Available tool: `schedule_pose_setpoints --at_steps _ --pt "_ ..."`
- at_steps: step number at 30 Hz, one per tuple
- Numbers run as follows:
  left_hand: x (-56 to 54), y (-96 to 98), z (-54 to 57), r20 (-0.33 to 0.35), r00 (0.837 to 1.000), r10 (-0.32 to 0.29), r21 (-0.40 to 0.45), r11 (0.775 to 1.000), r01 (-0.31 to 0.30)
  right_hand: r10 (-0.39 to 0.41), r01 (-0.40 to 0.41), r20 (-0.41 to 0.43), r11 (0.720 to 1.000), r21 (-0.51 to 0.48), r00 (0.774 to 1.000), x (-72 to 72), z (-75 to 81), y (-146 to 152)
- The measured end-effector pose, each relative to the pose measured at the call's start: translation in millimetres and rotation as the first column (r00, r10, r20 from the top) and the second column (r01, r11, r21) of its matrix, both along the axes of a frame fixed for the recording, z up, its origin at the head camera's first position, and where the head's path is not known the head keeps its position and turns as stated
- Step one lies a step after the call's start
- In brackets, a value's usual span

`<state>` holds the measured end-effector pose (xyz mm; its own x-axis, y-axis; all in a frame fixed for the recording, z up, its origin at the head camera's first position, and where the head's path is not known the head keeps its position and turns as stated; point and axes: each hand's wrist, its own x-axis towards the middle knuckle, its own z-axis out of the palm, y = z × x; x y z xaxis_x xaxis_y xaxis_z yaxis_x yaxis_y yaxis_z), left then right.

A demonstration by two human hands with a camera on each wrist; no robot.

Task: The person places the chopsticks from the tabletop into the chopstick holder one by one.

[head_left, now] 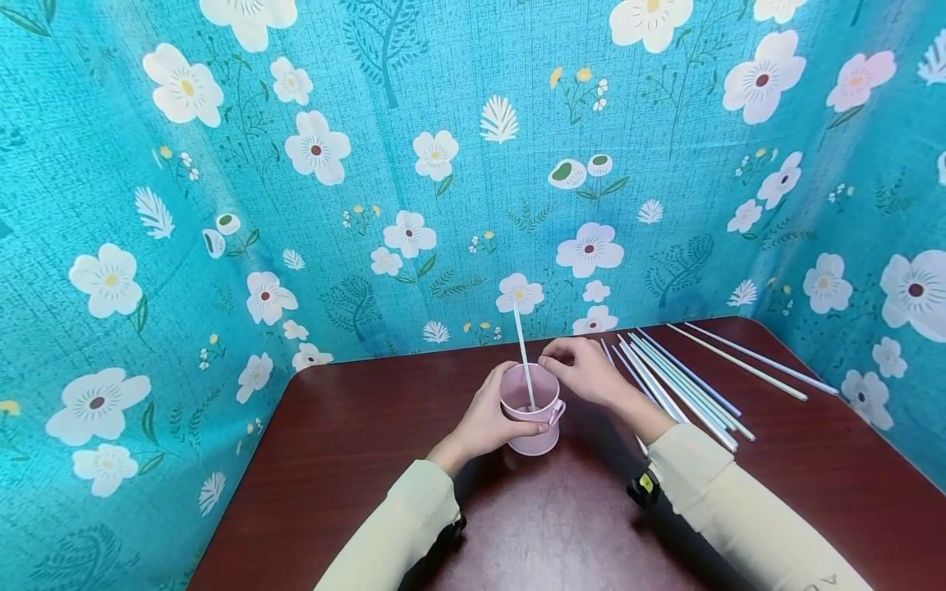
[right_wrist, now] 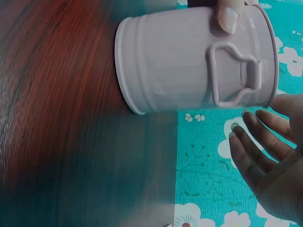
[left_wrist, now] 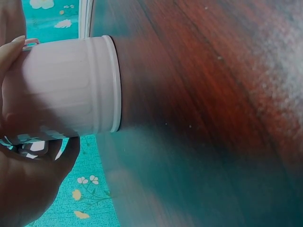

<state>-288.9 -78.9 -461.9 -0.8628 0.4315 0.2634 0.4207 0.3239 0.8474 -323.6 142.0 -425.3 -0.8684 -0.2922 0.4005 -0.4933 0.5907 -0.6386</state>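
A small pink metal bucket [head_left: 534, 431] with wire side handles stands upright on the dark red table. My left hand [head_left: 484, 417] grips it round the side, thumb across the front just below the rim. One thin pale stick [head_left: 521, 345] leans inside, its top well above the rim. At the bucket's right rim is my right hand [head_left: 587, 369], thumb tip right at the edge. In the right wrist view its fingers [right_wrist: 255, 146] are spread and loosely bent, with nothing between them. A wire handle [right_wrist: 215, 75] shows on the bucket's side there.
Several long thin sticks [head_left: 683, 382] in white, pale blue and green lie on the table [head_left: 355, 460] right of the bucket, partly behind my right forearm. Two more sticks [head_left: 739, 361] lie farther right. A blue flowered cloth [head_left: 458, 205] hangs behind and at both sides.
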Motion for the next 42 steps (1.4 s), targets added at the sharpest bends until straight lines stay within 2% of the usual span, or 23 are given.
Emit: schedule_pose_setpoints --at_steps 7,15,24,29,37,42 --pt "-0.2 -1.0 -0.5 -0.024 1.000 0.015 -0.014 1.000 -0.015 -0.043 0.043 0.029 0.999 0.024 0.999 -1.0 -4.5 14" --pt "-0.9 -0.6 0.5 -0.035 0.999 0.015 -0.029 0.999 -0.016 -0.059 0.058 0.002 0.996 0.061 0.998 -5.4 -8.8 29" --pt "-1.8 -0.3 -1.3 -0.027 0.999 0.021 -0.033 0.999 -0.022 -0.118 0.108 0.043 0.977 0.184 0.992 -10.6 -22.5 54" --pt "-3.1 -0.3 -2.0 -0.027 0.999 0.017 -0.037 0.999 -0.018 -0.131 0.117 0.031 0.954 0.276 0.991 -10.3 -29.3 63" --pt "-1.1 -0.3 1.0 -0.014 1.000 0.028 -0.064 0.998 -0.028 -0.235 0.155 0.113 0.865 0.478 0.965 -11.0 -40.2 68" --pt "0.6 -1.3 3.1 -0.033 0.999 0.040 -0.089 0.995 -0.043 -0.227 0.145 0.108 0.853 0.501 0.968 -13.1 -46.9 70"
